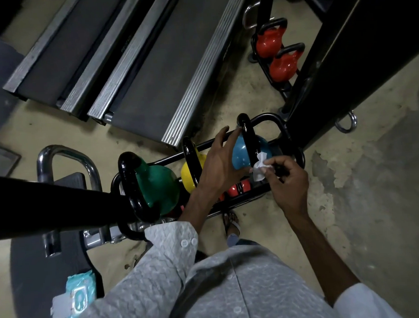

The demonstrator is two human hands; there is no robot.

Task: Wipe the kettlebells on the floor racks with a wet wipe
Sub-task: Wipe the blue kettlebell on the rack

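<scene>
While pressed against the black handle (245, 127): wet wipe (259, 168), white, crumpled, pinched between thumb and fingertips of the right hand (288, 179).
Right hand: fingers curled close round the wipe, knuckles up, just right of the blue kettlebell (242, 155).
Left hand (218, 165): fingers long and spread wide, laid across the left flank of the blue kettlebell, fingertips reaching toward the handle's far end; thumb stretched along the near side; nothing gripped.
Blue kettlebell: upright and glossy, at the right end of the near rack (284, 129), top tier, handle arching over it.
Yellow kettlebell (189, 176): next along to the left, partly hidden behind the left wrist.
Green kettlebell (159, 185): largest of the row, at the left end of the same tier, half under a thick black post (61, 201).
Red kettlebell (236, 189): lower tier, glimpsed between the two hands.
Near rack: black tube frame, standing on the concrete floor (373, 199) by the end of the treadmills (151, 65).
Far rack (278, 83): well apart, top right, carrying a red pair (267, 42) in a row.
Wipe packet (77, 296): pale blue, flap lifted, lying on a dark pad at bottom left.
Foot (230, 221): sandalled, just short of the near rack's base.
</scene>
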